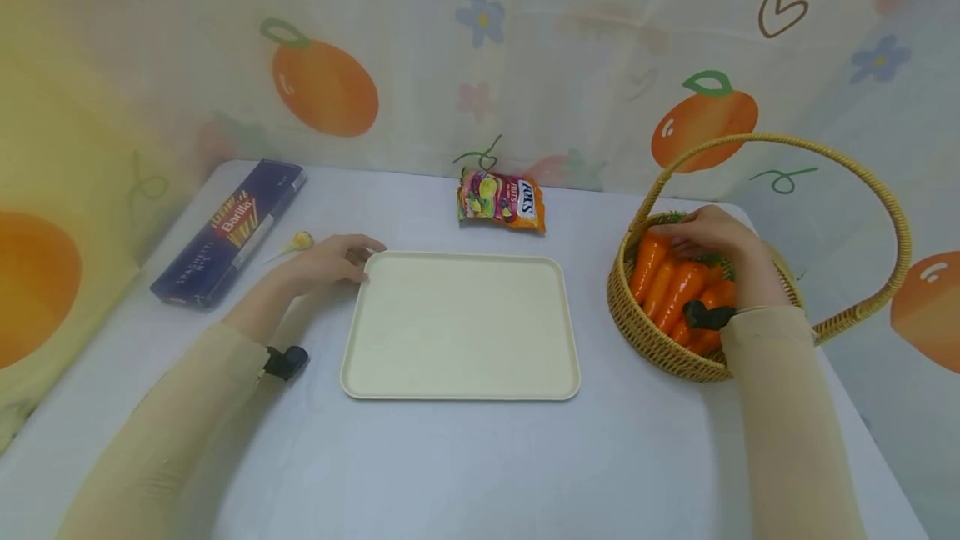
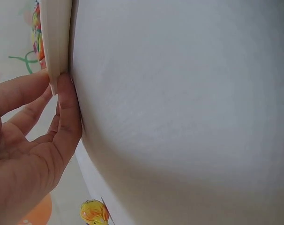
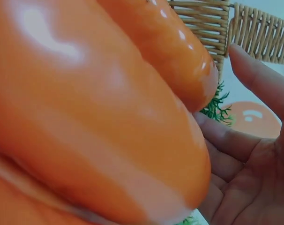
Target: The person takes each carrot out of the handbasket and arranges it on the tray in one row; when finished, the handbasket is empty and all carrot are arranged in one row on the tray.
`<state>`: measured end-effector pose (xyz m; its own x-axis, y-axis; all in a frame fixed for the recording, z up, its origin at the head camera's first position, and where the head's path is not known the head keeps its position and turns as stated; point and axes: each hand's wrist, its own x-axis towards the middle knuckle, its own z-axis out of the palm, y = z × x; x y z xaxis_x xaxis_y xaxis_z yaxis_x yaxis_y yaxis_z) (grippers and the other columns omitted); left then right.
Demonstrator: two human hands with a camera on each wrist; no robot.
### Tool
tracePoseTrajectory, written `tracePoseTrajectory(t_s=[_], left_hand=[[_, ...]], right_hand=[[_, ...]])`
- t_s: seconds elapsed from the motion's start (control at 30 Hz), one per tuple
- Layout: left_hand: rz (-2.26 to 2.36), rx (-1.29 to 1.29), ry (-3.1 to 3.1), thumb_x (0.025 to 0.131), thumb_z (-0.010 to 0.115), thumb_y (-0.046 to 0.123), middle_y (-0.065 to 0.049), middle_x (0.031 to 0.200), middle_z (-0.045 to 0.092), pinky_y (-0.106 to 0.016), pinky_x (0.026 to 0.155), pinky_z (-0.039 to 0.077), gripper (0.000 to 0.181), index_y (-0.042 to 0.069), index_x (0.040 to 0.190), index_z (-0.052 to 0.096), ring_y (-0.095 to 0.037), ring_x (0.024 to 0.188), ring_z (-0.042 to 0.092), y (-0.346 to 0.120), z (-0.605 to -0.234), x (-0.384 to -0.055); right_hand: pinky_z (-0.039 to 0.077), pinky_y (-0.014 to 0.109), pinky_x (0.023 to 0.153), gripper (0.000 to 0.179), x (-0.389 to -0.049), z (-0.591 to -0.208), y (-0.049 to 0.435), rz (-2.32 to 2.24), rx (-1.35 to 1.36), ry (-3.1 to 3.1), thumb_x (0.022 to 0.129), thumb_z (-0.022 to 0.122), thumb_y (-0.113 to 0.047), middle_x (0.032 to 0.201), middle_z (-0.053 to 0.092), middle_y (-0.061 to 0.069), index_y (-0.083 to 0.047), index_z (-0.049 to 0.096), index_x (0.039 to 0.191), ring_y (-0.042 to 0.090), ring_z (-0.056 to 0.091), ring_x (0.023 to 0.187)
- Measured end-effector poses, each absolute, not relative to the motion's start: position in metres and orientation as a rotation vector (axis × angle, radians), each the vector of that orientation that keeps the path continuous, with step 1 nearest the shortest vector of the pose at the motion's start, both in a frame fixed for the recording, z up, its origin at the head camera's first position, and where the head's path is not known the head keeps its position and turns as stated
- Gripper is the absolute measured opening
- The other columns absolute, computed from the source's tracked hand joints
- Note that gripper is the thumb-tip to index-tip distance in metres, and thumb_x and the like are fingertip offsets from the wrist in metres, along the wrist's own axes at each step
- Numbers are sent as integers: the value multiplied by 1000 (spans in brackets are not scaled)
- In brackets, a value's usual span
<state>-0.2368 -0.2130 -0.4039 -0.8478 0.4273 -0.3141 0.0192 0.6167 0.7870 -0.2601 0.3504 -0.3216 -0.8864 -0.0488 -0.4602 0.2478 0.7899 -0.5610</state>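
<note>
Brightly orange, glossy carrots (image 1: 681, 293), smooth, round-cornered cream tray (image 1: 461, 327)

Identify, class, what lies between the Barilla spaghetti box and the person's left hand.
A yellow-wrapped lollipop lies between the Barilla spaghetti box and the left hand; the head view shows this.

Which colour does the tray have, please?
The tray is plain cream, without any pattern; it shows best in the head view.
</note>
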Motion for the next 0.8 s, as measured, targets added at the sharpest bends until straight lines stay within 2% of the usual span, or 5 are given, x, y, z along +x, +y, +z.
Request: tracePoseTrajectory(t_s=[0.13, 0.23, 0.5, 0.8], left_hand=[[1144, 346, 2352, 89, 61, 5, -24, 129, 55, -25, 83, 46, 57, 1, 143, 45, -26, 105, 50, -213, -405, -237], [1138, 344, 2353, 89, 61, 5, -23, 125, 54, -27, 83, 45, 57, 1, 143, 45, -26, 104, 50, -214, -405, -237], [1138, 352, 2355, 89, 60, 5, -24, 129, 54, -27, 83, 46, 56, 1, 143, 45, -27, 106, 50, -214, -404, -237], [1135, 349, 2356, 89, 61, 6, -25, 132, 54, -27, 86, 47, 56, 2, 144, 45, -28, 108, 52, -214, -404, -237]], right_hand=[[56, 22, 75, 42, -261, -325, 347, -881, 162, 2504, 89, 67, -49, 76, 61, -9, -9, 58, 84, 5, 65, 76], [55, 22, 74, 40, -262, -327, 344, -885, 139, 2498, 89, 67, -47, 72, 56, -9, -13, 51, 75, 7, 63, 75], [53, 23, 72, 41, -261, -328, 336, -795, 75, 2549, 89, 69, -42, 62, 46, -9, -16, 47, 65, 11, 61, 74], [53, 23, 72, 37, -259, -327, 334, -781, 104, 2577, 89, 69, -40, 67, 54, -8, -13, 53, 69, 9, 65, 75]])
